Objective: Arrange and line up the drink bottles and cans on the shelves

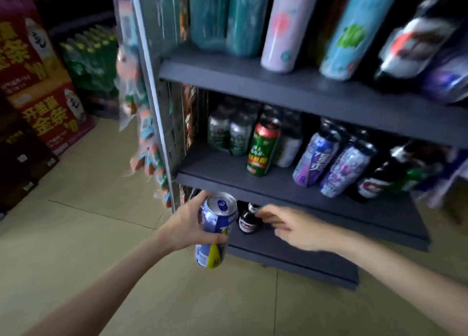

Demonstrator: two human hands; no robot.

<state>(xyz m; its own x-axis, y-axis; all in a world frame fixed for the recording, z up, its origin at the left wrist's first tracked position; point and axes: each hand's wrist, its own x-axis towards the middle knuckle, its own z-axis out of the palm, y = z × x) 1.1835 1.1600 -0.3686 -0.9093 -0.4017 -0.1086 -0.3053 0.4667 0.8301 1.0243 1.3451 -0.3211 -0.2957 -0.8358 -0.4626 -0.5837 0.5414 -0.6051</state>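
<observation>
Glossy metal cans, matt dark shelves.
The blue can at 6 o'clock shines like metal, its top bright; the shelf boards look matt grey; the floor tiles look smooth, faintly sheened.

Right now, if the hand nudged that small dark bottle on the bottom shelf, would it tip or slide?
The small dark bottle stands upright and narrows to a thin neck, so a push near the top, where the right hand reaches, would probably tip it. It looks like glass, so likely heavy for its size and breakable. Pushed low, it would more likely slide.
</observation>
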